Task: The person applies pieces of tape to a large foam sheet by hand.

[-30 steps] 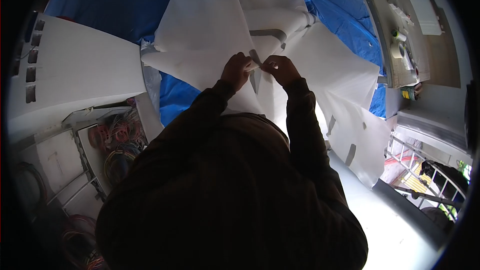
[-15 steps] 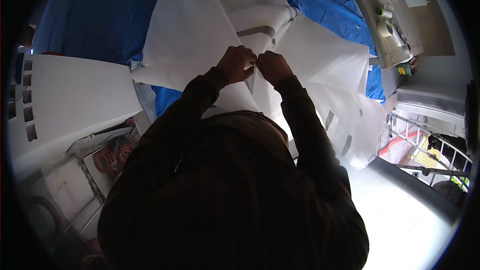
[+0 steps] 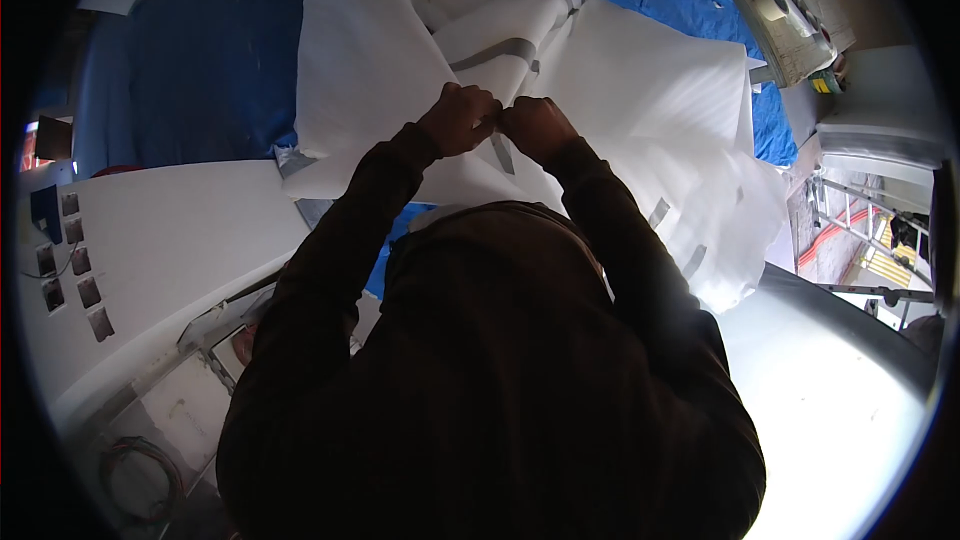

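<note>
My left hand and my right hand meet fingertip to fingertip over the large white sheet. Fingers of both are closed in a pinch; I cannot tell what is between them. Just below the fingertips, a strip of grey tape shows on the sheet. The sheet is creased and folded, with a longer grey tape band across a fold beyond my hands. Smaller tape pieces dot its left and right parts.
Blue tarpaulin lies behind and around the sheet. At the upper right, rolls of tape stand on a board. A white panel with square cut-outs is at left, a coiled cable below it. A ladder appears at far right.
The camera view has shifted, so more of the left panel and cable coil shows. My hands stay together over the sheet, with the fingertips still meeting.
</note>
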`<state>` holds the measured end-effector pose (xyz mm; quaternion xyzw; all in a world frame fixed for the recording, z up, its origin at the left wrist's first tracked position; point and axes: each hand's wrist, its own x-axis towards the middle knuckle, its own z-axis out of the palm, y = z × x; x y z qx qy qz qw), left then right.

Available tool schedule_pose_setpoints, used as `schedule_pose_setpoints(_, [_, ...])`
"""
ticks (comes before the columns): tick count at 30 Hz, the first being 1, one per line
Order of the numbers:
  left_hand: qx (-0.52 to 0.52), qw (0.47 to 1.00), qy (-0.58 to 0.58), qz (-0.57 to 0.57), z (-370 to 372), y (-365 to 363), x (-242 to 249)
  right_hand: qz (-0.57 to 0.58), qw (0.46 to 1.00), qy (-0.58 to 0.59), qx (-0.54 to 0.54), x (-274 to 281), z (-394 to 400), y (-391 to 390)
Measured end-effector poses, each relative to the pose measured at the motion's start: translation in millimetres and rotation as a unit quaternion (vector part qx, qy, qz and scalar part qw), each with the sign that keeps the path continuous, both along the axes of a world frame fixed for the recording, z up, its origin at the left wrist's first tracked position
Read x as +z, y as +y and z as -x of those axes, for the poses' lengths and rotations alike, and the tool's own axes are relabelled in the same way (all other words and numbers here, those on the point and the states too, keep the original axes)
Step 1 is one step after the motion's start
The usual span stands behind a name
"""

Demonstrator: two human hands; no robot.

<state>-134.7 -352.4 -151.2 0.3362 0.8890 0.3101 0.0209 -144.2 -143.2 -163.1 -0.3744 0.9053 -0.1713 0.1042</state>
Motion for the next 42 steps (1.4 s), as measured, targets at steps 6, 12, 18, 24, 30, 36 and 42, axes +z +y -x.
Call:
schedule_pose_setpoints(6, [0.179,0.978,-0.053,-0.097,13.4,-35.5,-20.4,0.151,0.983,0.096,-0.030,11.2,-10.4,12.6])
schedule_pose_setpoints(12, [0.240,0.968,0.000,-0.079,-1.4,-70.4,-34.8,0.241,0.950,0.011,-0.196,13.5,-22.3,52.7])
schedule_pose_setpoints(18, [0.384,0.917,0.049,-0.095,-40.1,-76.8,-83.5,0.290,0.865,-0.022,-0.408,10.6,-7.5,154.2])
schedule_pose_setpoints(24, [0.305,0.941,0.140,-0.033,-49.4,-36.1,-13.1,0.208,0.960,-0.040,-0.184,70.5,-32.8,118.2])
schedule_pose_setpoints(30, [0.256,0.929,0.187,0.189,14.1,69.9,-23.8,0.146,0.989,0.025,-0.018,100.9,-84.4,74.0])
schedule_pose_setpoints(36, [0.153,0.979,-0.022,0.134,36.0,43.9,-82.1,0.197,0.941,-0.163,-0.221,108.0,-104.4,120.4])
schedule_pose_setpoints(42, [0.078,0.992,-0.013,0.099,25.4,59.8,-38.2,0.120,0.923,-0.339,-0.138,150.9,-79.5,146.4])
